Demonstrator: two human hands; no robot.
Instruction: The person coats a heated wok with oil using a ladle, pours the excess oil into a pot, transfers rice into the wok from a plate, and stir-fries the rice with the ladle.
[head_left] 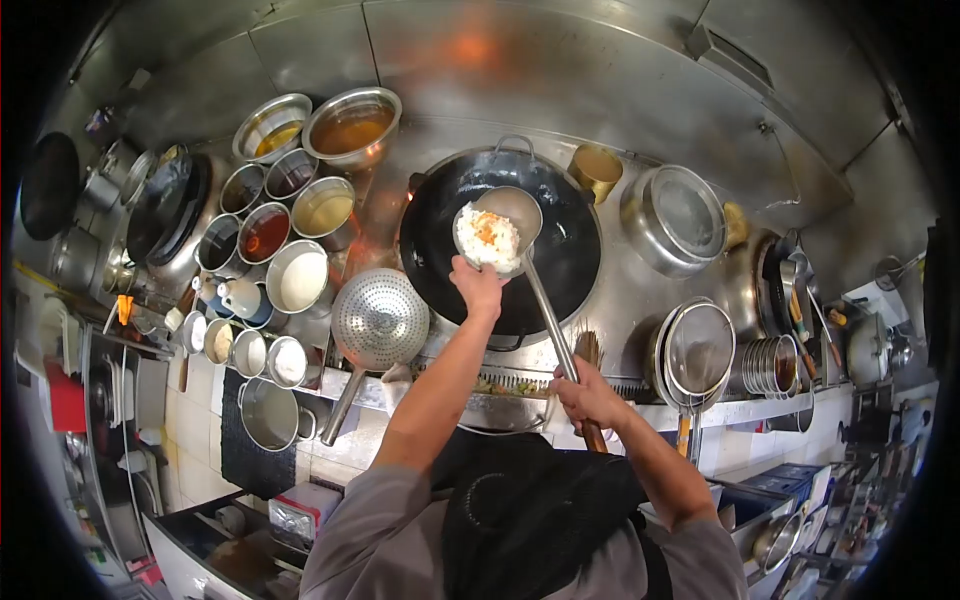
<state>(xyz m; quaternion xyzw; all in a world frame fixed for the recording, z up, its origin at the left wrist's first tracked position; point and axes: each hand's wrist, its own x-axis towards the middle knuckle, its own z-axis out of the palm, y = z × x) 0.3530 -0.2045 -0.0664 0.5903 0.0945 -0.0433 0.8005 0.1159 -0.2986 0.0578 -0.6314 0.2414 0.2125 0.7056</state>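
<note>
My left hand (480, 288) is closed on a small bowl (459, 232) heaped with white rice (487, 240), which has an orange topping. It holds the bowl over the black wok (565, 265), against the edge of a steel ladle (546, 308). The ladle's head lies just behind and right of the rice, above the wok. Around the ladle's long handle, my right hand (590, 400) is closed, near the front edge of the stove. A bamboo brush (589, 350) lies beside and partly under that hand.
Left of the wok stand sauce pots (265, 232), a white-filled pot (298, 277) and seasoning cups (288, 361). A perforated strainer (380, 319) rests at the wok's front left. To the right are a steel pot (675, 220), stacked sieves (699, 348) and a brass-coloured can (594, 171).
</note>
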